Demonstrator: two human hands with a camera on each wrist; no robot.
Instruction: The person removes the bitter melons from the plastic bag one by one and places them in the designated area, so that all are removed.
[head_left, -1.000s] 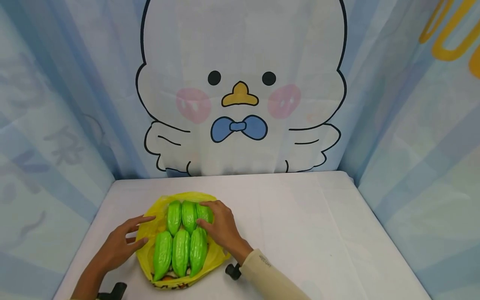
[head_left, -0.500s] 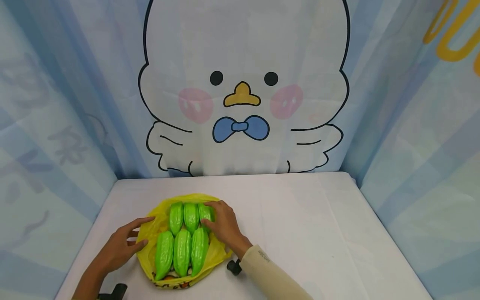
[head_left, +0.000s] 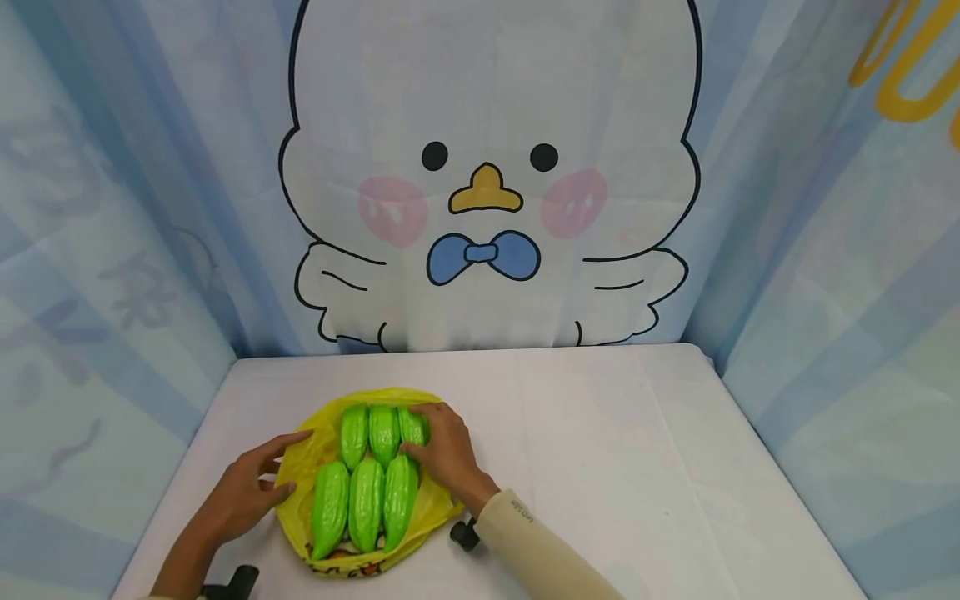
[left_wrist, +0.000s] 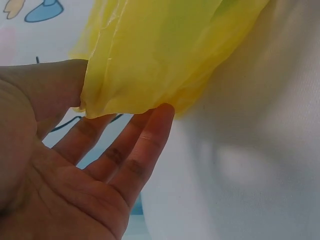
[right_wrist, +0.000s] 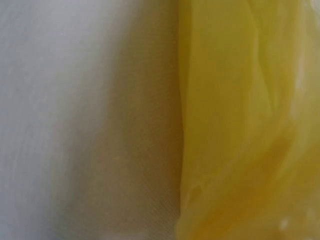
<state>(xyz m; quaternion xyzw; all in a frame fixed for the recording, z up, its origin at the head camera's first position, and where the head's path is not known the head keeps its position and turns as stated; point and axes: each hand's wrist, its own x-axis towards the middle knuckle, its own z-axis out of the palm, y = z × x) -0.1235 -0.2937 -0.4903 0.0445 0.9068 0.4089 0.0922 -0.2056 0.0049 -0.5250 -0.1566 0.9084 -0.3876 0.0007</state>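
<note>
Six glossy green, ridged, gourd-shaped pieces point(head_left: 365, 500): two rows of three in a crinkled yellow plastic bag point(head_left: 306, 462), left on the white table point(head_left: 592, 467).
Left hand point(head_left: 243, 493): fingers loosely spread, touching the bag's left edge.
Right hand point(head_left: 452, 454): thumb and fingers curved round the far row's right piece point(head_left: 414, 425).
Since a second ago: rows and hands essentially unchanged.

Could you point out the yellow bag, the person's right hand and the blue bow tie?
Yellow bag point(left_wrist: 155, 65): left wrist view, on its side wall.
Right hand point(head_left: 450, 454): head view, on the back of the hand.
Blue bow tie point(head_left: 482, 252): head view, on its central knot.
</note>
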